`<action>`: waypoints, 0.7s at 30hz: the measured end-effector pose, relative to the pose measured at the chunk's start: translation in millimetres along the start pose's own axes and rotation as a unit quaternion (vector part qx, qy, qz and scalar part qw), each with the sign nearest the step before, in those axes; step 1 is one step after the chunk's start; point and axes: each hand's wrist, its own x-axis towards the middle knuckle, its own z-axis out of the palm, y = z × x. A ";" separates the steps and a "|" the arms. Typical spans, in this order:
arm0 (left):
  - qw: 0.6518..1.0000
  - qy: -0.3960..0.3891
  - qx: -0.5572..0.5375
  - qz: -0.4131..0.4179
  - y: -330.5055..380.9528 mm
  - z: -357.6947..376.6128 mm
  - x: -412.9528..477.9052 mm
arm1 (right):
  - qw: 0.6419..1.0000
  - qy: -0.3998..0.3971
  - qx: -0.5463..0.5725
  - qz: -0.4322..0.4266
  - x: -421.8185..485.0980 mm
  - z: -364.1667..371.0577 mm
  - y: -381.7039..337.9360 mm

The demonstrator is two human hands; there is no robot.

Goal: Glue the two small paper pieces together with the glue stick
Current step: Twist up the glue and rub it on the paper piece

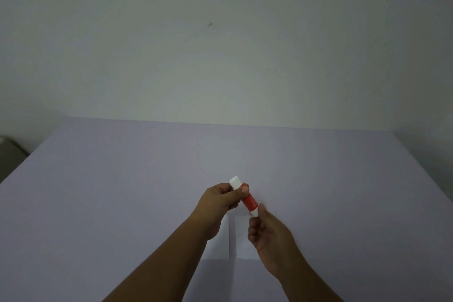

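Observation:
A red glue stick point(248, 200) with a white cap at its upper end is held tilted above the table. My left hand point(221, 200) grips its upper part near the cap. At the stick's lower white end, the fingers of my right hand point(269, 235) pinch it. Below both hands, two small white paper pieces lie side by side on the table: the left paper piece point(220, 245) and the right paper piece point(242, 240). My wrists and hands partly cover both.
The pale lilac table point(122, 203) fills the lower half of the view. Its far edge meets a plain white wall point(220, 44). A dark object point(9, 154) sits off the table's left edge.

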 end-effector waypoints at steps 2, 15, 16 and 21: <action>1.000 -0.012 0.011 -0.003 -1.2 1.8 -0.5 | 0.998 0.008 -0.002 0.056 -0.6 0.4 0.7; 0.999 -0.001 0.036 -0.007 2.2 -0.4 2.5 | 0.997 0.002 -0.058 0.054 1.9 6.2 -1.0; 0.999 0.009 0.037 -0.008 2.6 -1.0 3.1 | 0.998 0.008 -0.059 0.028 3.7 6.3 -0.9; 1.000 0.007 0.029 -0.009 2.6 -1.4 3.6 | 0.999 0.004 -0.022 0.034 2.2 5.9 -4.2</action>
